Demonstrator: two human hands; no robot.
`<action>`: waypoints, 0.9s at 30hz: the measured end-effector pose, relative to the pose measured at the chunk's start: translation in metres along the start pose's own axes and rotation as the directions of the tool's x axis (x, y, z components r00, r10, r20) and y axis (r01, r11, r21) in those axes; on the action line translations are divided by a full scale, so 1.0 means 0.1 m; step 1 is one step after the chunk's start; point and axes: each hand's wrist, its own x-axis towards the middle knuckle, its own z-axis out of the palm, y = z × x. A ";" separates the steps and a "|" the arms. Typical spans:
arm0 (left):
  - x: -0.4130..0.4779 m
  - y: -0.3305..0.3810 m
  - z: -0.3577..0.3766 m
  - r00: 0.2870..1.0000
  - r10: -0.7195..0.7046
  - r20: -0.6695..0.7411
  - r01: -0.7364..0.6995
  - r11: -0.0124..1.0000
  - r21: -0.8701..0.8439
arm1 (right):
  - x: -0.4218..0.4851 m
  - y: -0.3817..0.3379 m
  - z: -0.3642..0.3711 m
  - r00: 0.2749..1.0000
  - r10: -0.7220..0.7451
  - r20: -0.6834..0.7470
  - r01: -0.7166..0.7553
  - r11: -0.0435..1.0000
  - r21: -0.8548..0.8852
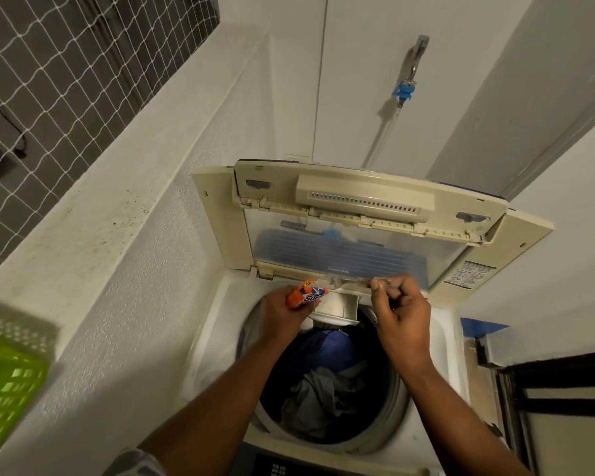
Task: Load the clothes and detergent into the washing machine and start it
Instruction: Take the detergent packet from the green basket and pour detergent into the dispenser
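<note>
The top-loading washing machine stands with its lid folded up against the wall. Blue and grey clothes lie in the drum. My left hand grips an orange and blue detergent sachet over the drum's far rim. My right hand pinches a clear plastic scoop by its handle, its bowl end close to the sachet's top. A white detergent drawer is pulled out just below both hands.
A green laundry basket sits on the ledge at the left. A tap with a blue hose fitting hangs on the wall behind the machine. White walls close in on both sides. A dark-framed door stands at the right.
</note>
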 end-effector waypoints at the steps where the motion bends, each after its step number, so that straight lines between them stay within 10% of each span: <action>1: 0.00 0.00 0.03 1.000 -0.007 0.004 0.007 1.000 -0.024 | 0.00 0.00 0.02 0.999 -0.018 0.031 0.019 0.999 -0.042; 10: -0.01 0.14 0.15 0.994 0.101 0.033 -0.099 0.994 -0.054 | 0.05 -0.01 0.21 0.906 -0.261 0.333 0.398 0.792 -0.463; 27: 0.08 0.05 0.26 0.996 0.063 0.070 -0.064 0.998 0.023 | 0.00 0.08 0.44 0.970 0.236 0.060 -0.230 0.969 -0.087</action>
